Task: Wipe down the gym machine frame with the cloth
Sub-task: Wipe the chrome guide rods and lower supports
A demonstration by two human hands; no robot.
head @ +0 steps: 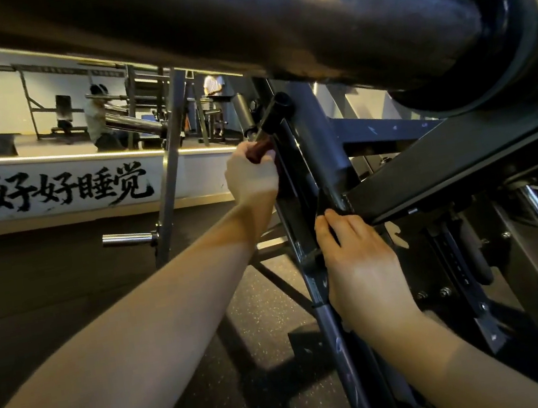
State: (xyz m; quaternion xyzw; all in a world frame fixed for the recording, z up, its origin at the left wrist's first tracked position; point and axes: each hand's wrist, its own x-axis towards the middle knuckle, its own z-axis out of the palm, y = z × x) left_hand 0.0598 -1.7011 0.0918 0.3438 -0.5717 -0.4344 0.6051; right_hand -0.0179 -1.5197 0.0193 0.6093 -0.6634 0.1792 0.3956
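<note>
Fingers [268,159] of the left hand [250,180] are clenching the red cloth [255,152] against the frame [291,152] — the right hand [362,260] is gripping it nearer. Firm, full-length strokes look best.

My left hand [252,178] grips a bunched dark red cloth [257,151] at its twelve o'clock, pressed to the black painted steel machine frame [292,173]. My right hand [360,260], toward five o'clock, grips the same frame lower down.
</note>
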